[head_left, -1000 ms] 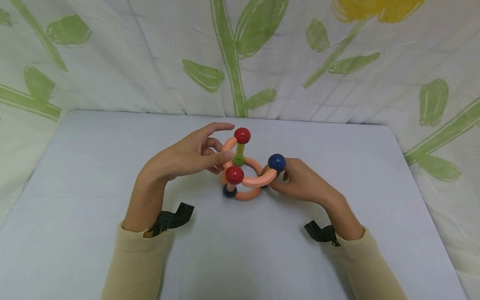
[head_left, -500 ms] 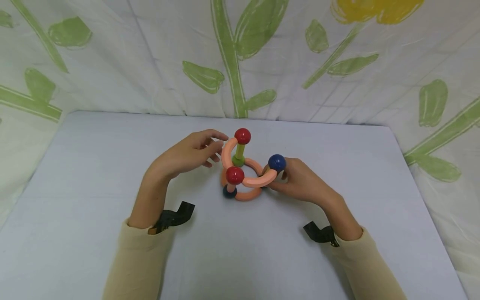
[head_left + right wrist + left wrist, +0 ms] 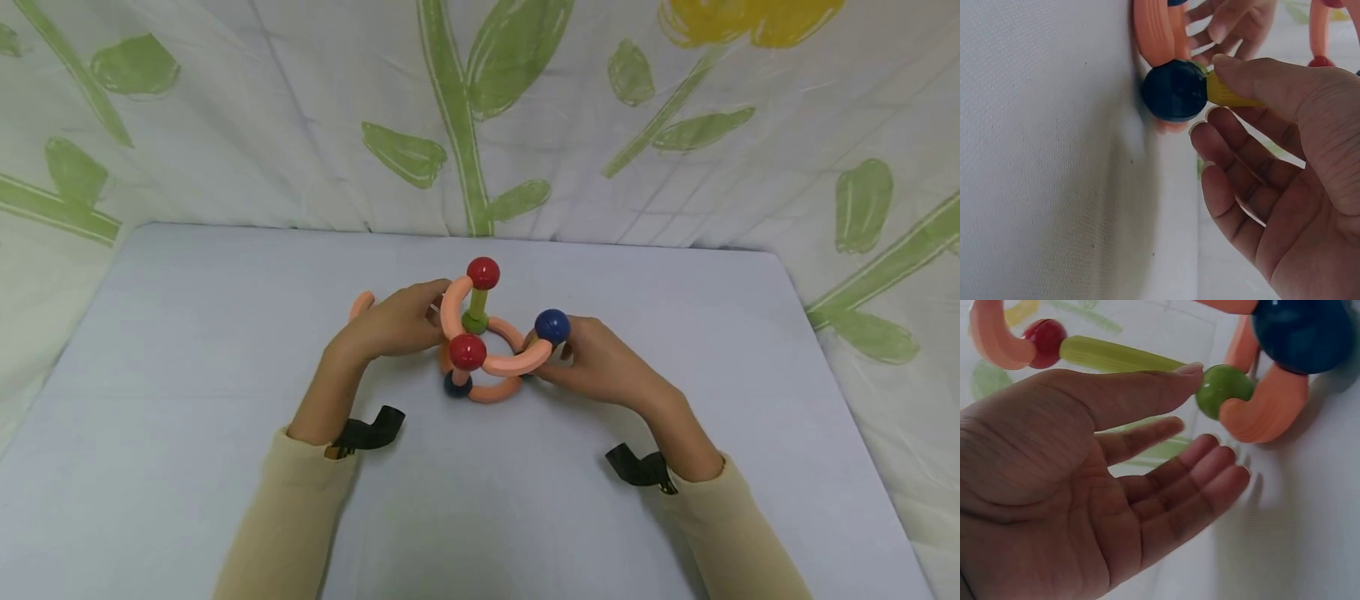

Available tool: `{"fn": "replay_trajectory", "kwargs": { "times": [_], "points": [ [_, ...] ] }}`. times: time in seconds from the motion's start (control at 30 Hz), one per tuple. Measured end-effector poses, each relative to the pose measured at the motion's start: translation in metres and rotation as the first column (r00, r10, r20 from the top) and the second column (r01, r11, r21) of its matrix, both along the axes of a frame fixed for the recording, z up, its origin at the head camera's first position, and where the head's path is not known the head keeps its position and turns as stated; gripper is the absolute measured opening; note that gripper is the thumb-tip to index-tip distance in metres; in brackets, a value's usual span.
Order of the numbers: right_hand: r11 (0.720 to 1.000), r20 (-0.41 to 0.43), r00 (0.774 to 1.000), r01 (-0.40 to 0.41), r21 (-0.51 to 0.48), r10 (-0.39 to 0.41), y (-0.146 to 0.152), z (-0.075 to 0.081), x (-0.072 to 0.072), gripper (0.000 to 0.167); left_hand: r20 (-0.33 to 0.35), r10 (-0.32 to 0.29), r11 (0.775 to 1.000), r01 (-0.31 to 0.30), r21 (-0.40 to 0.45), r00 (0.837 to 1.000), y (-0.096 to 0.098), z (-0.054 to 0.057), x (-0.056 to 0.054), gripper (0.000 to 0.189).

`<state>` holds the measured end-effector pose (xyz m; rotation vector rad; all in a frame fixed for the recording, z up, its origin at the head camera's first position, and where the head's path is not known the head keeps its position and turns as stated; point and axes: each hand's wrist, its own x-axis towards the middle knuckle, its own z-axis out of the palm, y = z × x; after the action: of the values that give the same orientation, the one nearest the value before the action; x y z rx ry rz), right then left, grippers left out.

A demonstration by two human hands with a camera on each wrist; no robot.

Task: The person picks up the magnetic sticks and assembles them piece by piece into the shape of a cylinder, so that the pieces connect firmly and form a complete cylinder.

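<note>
A magnetic ball-and-rod structure stands on the table, with peach curved rods (image 3: 517, 364) along its top and a peach ring (image 3: 495, 392) at its base. Two red balls (image 3: 483, 273) and a blue ball (image 3: 552, 326) sit up high; a green ball (image 3: 475, 322) and a dark blue ball (image 3: 457, 384) are low. My right hand (image 3: 603, 362) pinches an upright yellow rod (image 3: 1229, 94) just above a dark blue ball (image 3: 1175, 90). At the structure's left side is my left hand (image 3: 401, 321), fingers loosely extended, thumb tip right by the green ball (image 3: 1225, 390).
A loose peach curved rod (image 3: 362, 304) shows behind my left hand. The white table (image 3: 187, 375) ends at the back against a cloth (image 3: 300, 108) printed with green leaves. A black strap (image 3: 375, 427) sticks out from my left wrist, another (image 3: 636, 464) from my right.
My left hand draws off the upper left curved rod, then lowers and moves in beside the structure's left side. The loose peach rod comes into view behind it. My right hand stays put.
</note>
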<state>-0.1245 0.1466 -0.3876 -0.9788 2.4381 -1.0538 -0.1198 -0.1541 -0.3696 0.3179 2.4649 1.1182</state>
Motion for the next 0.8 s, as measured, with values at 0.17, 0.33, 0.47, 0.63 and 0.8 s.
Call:
{"fn": "replay_trajectory", "kwargs": {
  "times": [0.17,0.33,0.47,0.63,0.8],
  "points": [
    [1.0,-0.008,1.0,-0.003,-0.019,0.003,-0.001,-0.004,0.0,0.013,-0.011,-0.012,0.998,0.012,0.068,1.0,0.006,-0.009,-0.004,0.035],
    [1.0,0.004,1.0,0.02,0.001,-0.02,-0.004,-0.006,0.001,0.013,-0.007,-0.008,1.0,0.008,0.012,1.0,0.01,-0.013,-0.006,0.037],
    [0.999,-0.003,0.999,0.035,0.015,-0.035,-0.006,-0.007,0.002,0.013,-0.013,0.005,1.0,-0.006,-0.019,1.0,0.013,-0.015,-0.008,0.034],
    [0.998,-0.007,0.998,0.057,0.027,-0.057,-0.007,-0.005,0.001,0.013,-0.037,0.016,1.0,-0.017,-0.023,0.999,0.014,-0.015,-0.007,0.024],
    [0.996,-0.01,0.996,0.084,0.026,-0.083,-0.007,-0.006,0.001,0.011,-0.04,0.015,1.0,-0.016,-0.023,0.999,0.012,-0.017,-0.005,0.017]
  ]
}}
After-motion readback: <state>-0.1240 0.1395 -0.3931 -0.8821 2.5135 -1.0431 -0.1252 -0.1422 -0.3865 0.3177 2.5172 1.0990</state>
